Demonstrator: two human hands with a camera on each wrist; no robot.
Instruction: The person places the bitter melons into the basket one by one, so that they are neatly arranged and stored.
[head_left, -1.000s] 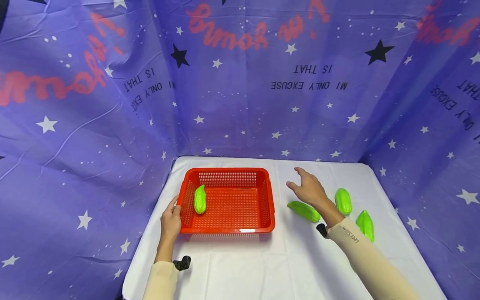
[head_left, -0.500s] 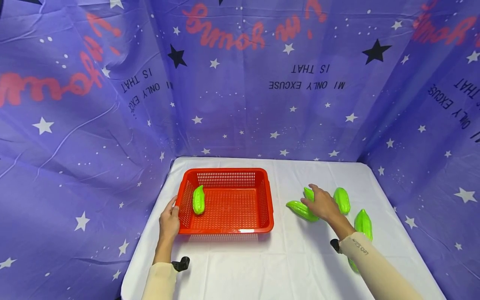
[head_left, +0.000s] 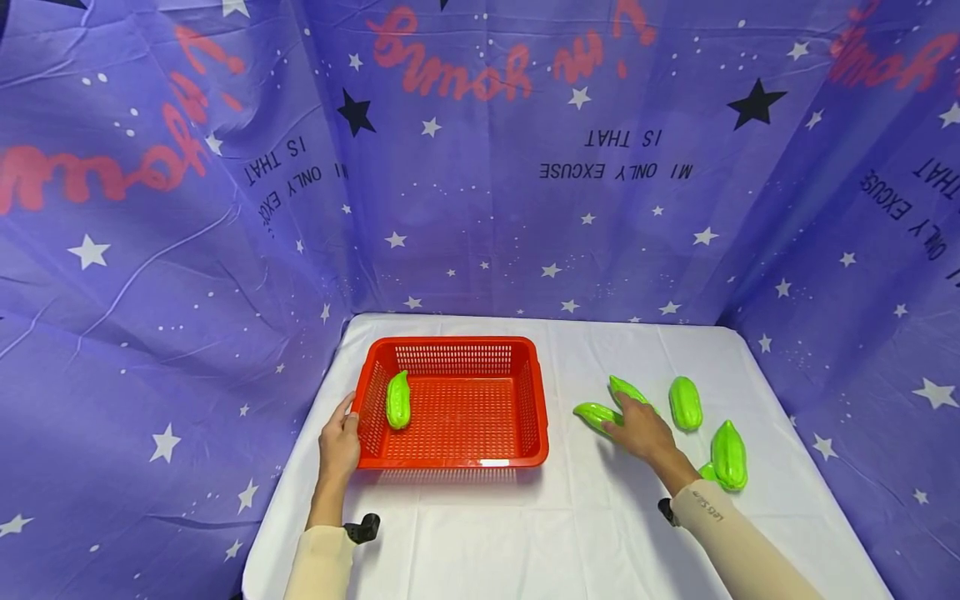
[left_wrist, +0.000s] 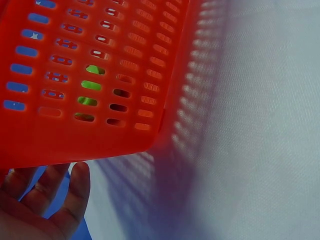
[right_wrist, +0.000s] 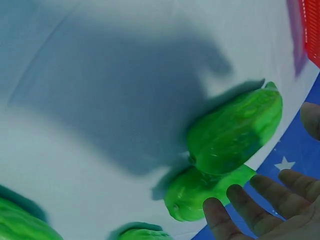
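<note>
Green gourds (head_left: 686,404) lie on a white-covered counter (head_left: 465,542), five on the right side; a sixth gourd (head_left: 399,400) lies inside a red slotted basket (head_left: 427,462), beside its left wall. The right hand (head_left: 647,429) is low over two neighbouring gourds, a front one (head_left: 592,413) and a rear one (head_left: 621,386). Its fingers (right_wrist: 280,197) are spread wide; whether they touch either gourd cannot be told. The left hand (head_left: 340,446) touches the basket's left rim; the rim hides some fingertips, so whether they grip it cannot be told.

A strip of white cloth separates the basket from the gourds, and a wider stretch lies in front of it. The basket sits near the counter's left and back edges; a purple star-patterned curtain (head_left: 487,233) rises behind. Towards the counter's right edge, one gourd (head_left: 729,456) partly covers another (head_left: 708,472), near the right sleeve (head_left: 738,546). The right wrist view cuts off two gourds at its lower border; the left wrist view shows only green slivers through the basket's slots.
</note>
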